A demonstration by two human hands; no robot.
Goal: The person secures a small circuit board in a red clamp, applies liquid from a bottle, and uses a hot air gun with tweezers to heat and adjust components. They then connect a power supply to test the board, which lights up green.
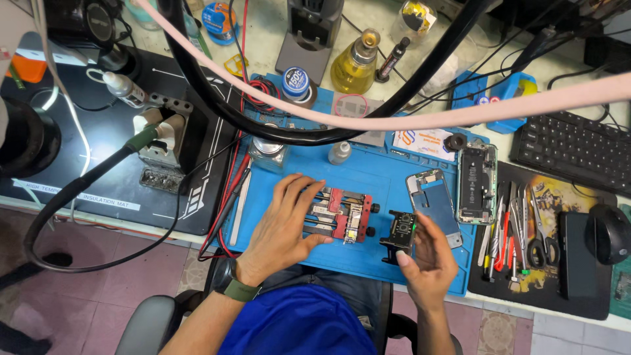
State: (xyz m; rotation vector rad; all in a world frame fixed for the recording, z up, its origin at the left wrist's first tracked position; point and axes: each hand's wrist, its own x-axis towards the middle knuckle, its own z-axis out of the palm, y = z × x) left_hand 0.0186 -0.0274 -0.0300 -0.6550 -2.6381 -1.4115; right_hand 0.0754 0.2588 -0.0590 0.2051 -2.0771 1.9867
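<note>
Near the front edge of the blue work mat (368, 260), on the desk: both hands at work, seen from above.
Left hand (284, 227): released, fingers spread flat, pressing on the left end of a red-and-black clamp fixture (342, 215).
Right hand (428, 258): grasping a small black module (399, 231) between thumb and fingers, lifted just off the mat.
Key relation: module sits just right of the fixture, close but apart; fixture's long axis runs left to right.
Beyond the right hand: bare phone frame (432, 202), then an opened phone (476, 184) towards the mat's right edge.
Far right: tweezers and scissors (519, 240) on a dark mat.
</note>
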